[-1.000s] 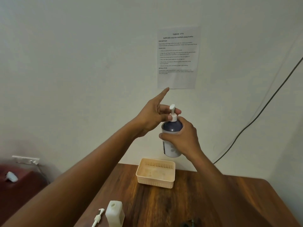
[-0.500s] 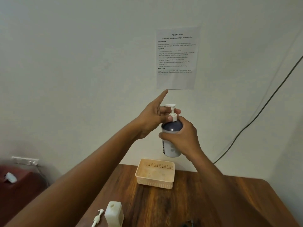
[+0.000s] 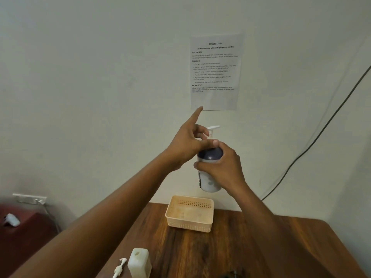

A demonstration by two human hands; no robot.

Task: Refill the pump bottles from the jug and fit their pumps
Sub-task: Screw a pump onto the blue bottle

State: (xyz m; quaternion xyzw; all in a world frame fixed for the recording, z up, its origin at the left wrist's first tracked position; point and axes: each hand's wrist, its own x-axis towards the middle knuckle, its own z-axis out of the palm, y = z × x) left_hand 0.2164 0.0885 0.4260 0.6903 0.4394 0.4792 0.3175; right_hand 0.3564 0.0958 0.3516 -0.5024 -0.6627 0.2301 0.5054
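Observation:
A dark-shouldered white pump bottle [image 3: 208, 180] is held up in the air above the table, my right hand [image 3: 221, 167] wrapped around its body. Its white pump [image 3: 212, 130] stands in the neck, the nozzle pointing right. My left hand [image 3: 187, 143] pinches the pump's collar with thumb and middle fingers, the index finger sticking up. A white square bottle [image 3: 139, 263] with an open mouth stands at the table's near edge. A loose white pump [image 3: 119, 267] lies just left of it. The jug is not in view.
A peach plastic basket [image 3: 189, 225] sits on the wooden table [image 3: 251, 247] near the wall, below the held bottle. A printed sheet [image 3: 214, 71] hangs on the wall. A dark cable [image 3: 321, 133] runs down the wall at the right. A red surface [image 3: 24, 237] lies at far left.
The pump head has turned, so its nozzle now points right. My left fingers have shifted round the collar. The bottle stays at the same height.

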